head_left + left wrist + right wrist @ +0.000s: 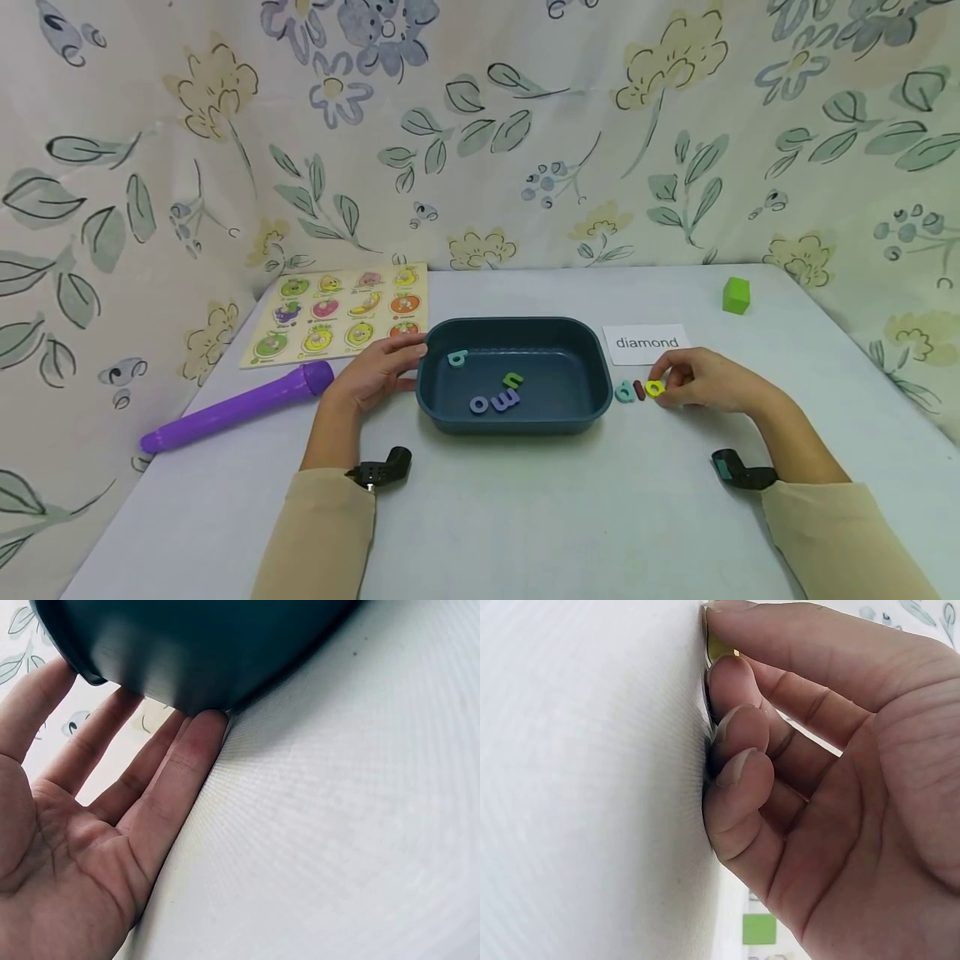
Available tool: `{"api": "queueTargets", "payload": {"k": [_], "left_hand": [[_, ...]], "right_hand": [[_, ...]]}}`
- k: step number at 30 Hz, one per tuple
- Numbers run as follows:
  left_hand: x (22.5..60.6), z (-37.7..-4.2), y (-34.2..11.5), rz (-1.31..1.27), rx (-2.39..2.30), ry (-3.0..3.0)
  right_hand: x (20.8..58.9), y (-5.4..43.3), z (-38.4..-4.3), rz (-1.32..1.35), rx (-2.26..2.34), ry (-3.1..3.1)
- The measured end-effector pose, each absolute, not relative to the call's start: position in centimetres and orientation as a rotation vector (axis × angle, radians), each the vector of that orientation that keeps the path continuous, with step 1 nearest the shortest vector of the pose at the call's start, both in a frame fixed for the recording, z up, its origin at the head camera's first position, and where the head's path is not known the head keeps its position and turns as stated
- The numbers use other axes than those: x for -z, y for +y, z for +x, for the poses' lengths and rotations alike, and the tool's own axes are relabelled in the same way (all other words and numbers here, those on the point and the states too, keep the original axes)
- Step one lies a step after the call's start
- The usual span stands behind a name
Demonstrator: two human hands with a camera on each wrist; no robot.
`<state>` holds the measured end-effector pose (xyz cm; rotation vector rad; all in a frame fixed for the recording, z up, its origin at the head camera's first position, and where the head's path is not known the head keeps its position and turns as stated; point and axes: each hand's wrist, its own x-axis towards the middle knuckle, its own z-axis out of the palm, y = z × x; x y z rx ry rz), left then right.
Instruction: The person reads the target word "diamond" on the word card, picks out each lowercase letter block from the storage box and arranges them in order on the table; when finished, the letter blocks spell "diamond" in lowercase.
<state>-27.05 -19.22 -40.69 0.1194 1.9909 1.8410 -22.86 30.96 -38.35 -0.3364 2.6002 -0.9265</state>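
We find the right hand (708, 381) at the right end of a short row of letters on the white table (525, 517), its thumb and index finger closed on the edges of a yellow letter (655, 389). The right wrist view agrees: a yellow edge shows between two digits, with the remaining fingers curled close to the tabletop.

The governing relation, in our judgement, is sideways. The yellow letter lies at the left of those fingertips, just beside a dark red letter (639, 390), with a teal letter (624, 392) beyond it to the left. The row runs left to right along the near side of the word card (647, 344), which reads "diamond". The yellow letter is roundish; we cannot assign it a long axis. The right hand is plainly the nearer.

We note the left hand (378, 371) at the left end of the blue tub (555, 375), fingers spread apart and touching its rim and wall, not wrapped round it. Inside the tub, a green letter (513, 380) lies near the middle, two purple letters (505, 400) nearer us, and a pale teal piece (457, 358) at the far left.
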Motion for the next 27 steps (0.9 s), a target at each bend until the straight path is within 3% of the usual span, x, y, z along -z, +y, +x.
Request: {"api": "queueTargets", "payload": {"k": [13, 27], "left_hand": [[40.7, -27.0, -19.3, 0.118, -1.843, 1.988], [40.7, -27.1, -19.2, 0.119, -1.855, 1.972]], "right_hand": [[37.5, 32.0, -23.0, -0.332, 0.945, 2.505], [33.1, 32.1, -23.1, -0.353, 0.964, 2.614]]}}
